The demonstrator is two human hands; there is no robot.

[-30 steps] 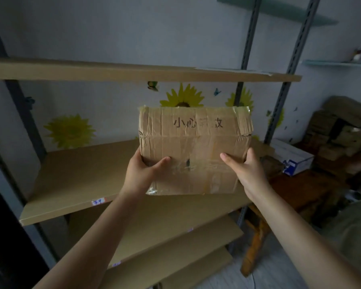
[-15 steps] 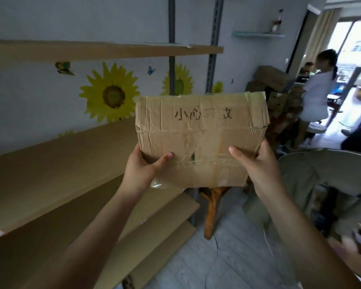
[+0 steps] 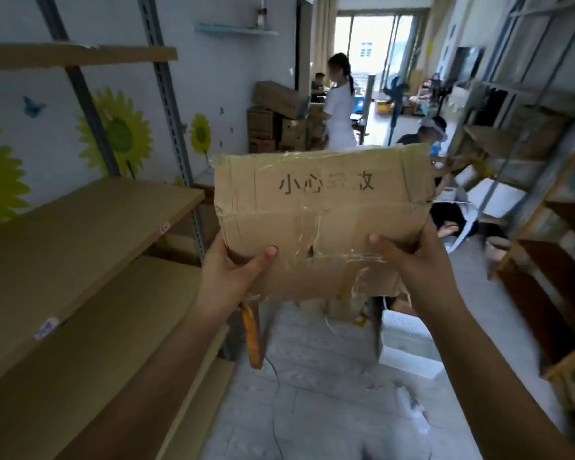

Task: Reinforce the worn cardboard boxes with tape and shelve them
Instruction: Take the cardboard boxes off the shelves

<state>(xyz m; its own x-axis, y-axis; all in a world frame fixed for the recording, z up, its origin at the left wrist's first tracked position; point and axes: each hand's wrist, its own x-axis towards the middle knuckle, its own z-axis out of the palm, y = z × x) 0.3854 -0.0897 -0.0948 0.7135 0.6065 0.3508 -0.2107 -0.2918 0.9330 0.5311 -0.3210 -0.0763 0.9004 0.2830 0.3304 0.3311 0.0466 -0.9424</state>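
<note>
Head view, read from nine o'clock across to three: the wooden shelves (image 3: 90,224) run along the wall at nine o'clock, their boards bare where they show, with sunflower stickers (image 3: 117,134) on the wall behind them. Toward the middle, the left hand (image 3: 228,270) grips the lower left corner of the cardboard box (image 3: 319,224), thumb curled over the front face and the other fingers hidden behind it. The box is held upright in the air at about twelve o'clock from the hands, away from any shelf board, and faces down the room, not toward the shelving. Its face is creased and has a small hole near the centre; shiny clear tape crosses the middle seam and wraps both upper corners, so the reinforcing of this box looks largely done, though I cannot tell the state of its back or underside. The right hand (image 3: 419,263) holds the lower right corner the same way, thumb pressed on the front and the rest out of sight behind. Further back, at about one o'clock, a stack of boxes (image 3: 276,121) stands on the floor near a person in white (image 3: 339,104), and more racks (image 3: 528,180) stand at three o'clock. Judging by this, the shelving step for this box is not yet done, and the stacked boxes may be left to handle.
</note>
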